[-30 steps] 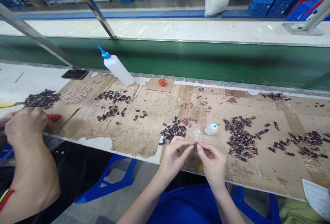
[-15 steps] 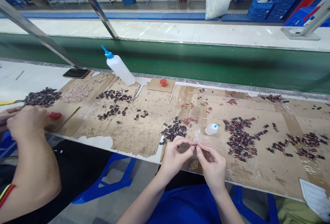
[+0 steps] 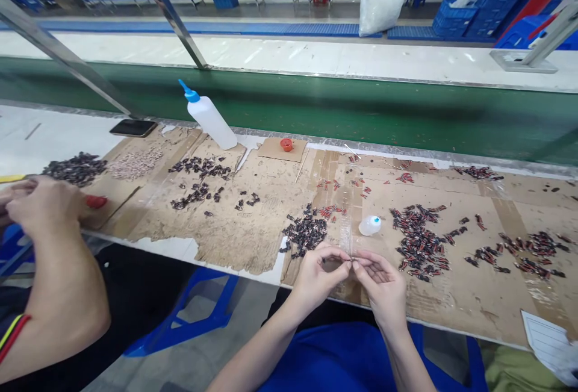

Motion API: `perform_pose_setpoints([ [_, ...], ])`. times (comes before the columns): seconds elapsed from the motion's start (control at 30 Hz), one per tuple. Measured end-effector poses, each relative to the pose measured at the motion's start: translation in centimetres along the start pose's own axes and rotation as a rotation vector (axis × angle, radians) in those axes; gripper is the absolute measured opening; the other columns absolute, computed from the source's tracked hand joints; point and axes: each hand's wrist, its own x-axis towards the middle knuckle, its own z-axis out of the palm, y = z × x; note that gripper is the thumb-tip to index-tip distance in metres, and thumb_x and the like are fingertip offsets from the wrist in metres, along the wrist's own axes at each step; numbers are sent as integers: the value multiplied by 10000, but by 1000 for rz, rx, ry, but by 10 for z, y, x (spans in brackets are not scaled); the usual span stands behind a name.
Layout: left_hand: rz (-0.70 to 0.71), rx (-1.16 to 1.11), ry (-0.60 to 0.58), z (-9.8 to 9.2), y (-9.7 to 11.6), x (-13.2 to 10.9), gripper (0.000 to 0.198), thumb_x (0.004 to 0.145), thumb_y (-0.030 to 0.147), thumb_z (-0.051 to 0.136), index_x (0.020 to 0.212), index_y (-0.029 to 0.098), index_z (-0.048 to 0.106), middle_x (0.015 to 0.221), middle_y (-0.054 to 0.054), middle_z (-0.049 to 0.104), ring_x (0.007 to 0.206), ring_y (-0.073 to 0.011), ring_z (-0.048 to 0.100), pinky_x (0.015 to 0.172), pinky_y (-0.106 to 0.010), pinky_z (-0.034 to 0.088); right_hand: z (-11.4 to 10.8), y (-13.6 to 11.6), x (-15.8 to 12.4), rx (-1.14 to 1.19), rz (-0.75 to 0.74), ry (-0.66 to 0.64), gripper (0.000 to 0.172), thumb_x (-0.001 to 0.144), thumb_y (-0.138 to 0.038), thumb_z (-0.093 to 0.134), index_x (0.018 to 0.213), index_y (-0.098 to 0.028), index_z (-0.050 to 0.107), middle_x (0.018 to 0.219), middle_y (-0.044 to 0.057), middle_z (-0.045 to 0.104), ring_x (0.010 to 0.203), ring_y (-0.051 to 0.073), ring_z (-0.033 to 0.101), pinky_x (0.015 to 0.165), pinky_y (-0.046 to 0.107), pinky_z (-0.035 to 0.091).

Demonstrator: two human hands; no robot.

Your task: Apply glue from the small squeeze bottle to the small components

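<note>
My left hand (image 3: 321,276) and my right hand (image 3: 385,283) meet over the cardboard near the table's front edge. Thumbs and forefingers of both pinch a tiny dark part (image 3: 352,260), its details too small to make out. Just beyond my left hand lies a pile of small black parts with coppery glints (image 3: 306,230). Loose red pieces (image 3: 333,211) are scattered behind it. A small white bottle with a blue tip (image 3: 370,225) lies beyond my right hand. To the right spreads a heap of joined black-and-red parts (image 3: 422,244).
A co-worker's hands (image 3: 43,205) work at the far left by a black pile (image 3: 74,169). A large white squeeze bottle (image 3: 211,122), a phone (image 3: 133,127) and a red cap (image 3: 286,144) stand or lie along the back. Paper (image 3: 548,341) hangs at the front right.
Both my hands have shifted slightly right and toward me, still pinching the tiny part. The co-worker's hands have moved a little.
</note>
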Motion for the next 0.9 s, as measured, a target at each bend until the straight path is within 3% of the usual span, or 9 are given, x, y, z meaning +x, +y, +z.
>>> perform_pose_setpoints([
  [0.1,39,52,-32,2,-4,-2,81,771,216,675,821,167,715,796,-53,708,777,-170,644,750,-282,531,-10,-1,2,-69,-63,23,339,593,-432,837,770,-159,741,686,68,726,633,182,688,625,301,605],
  [0.23,155,264,18,-2,-12,0,90,876,191,563,921,186,641,874,-53,678,855,-179,635,803,-313,534,-40,-4,13,-253,-225,237,322,669,-453,776,795,-160,730,780,88,736,696,200,692,687,342,594],
  [0.33,271,479,24,-6,-20,4,167,921,132,453,985,189,597,922,-75,665,927,-207,603,828,-357,530,-63,-11,22,-505,-333,386,351,732,-481,713,854,-153,728,880,112,718,688,199,666,693,376,576],
  [0.43,356,653,-19,-4,-24,7,248,918,109,454,1133,187,552,1055,-103,672,1077,-253,551,909,-431,495,-68,-20,27,-772,-531,475,365,787,-483,667,951,-162,726,1004,138,693,863,255,652,791,440,545],
  [0.53,412,789,-74,0,-25,8,358,921,134,489,1275,193,487,1220,-118,641,1260,-297,445,996,-497,428,-56,-21,31,-890,-688,350,404,809,-488,662,1079,-189,692,1042,131,682,984,282,607,827,451,527],
  [0.67,388,942,-106,0,-24,8,434,926,183,524,1351,209,443,1333,-124,592,1323,-329,392,963,-526,421,-33,-11,46,-919,-699,116,559,790,-562,659,1212,-200,611,1106,136,650,1047,298,541,839,462,519],
  [0.8,394,993,-36,-11,-23,6,468,884,239,616,1331,213,481,1335,-121,593,1303,-336,408,934,-500,433,-19,-3,60,-883,-678,36,431,854,-539,582,1115,-198,614,1107,135,649,1095,305,512,955,524,444],
  [0.9,449,979,33,-22,-25,4,365,847,220,667,1203,225,586,1249,-99,648,1233,-320,463,929,-477,431,-19,-3,59,-718,-592,14,361,858,-473,597,1089,-198,569,1152,145,639,1148,292,531,985,515,435],
])
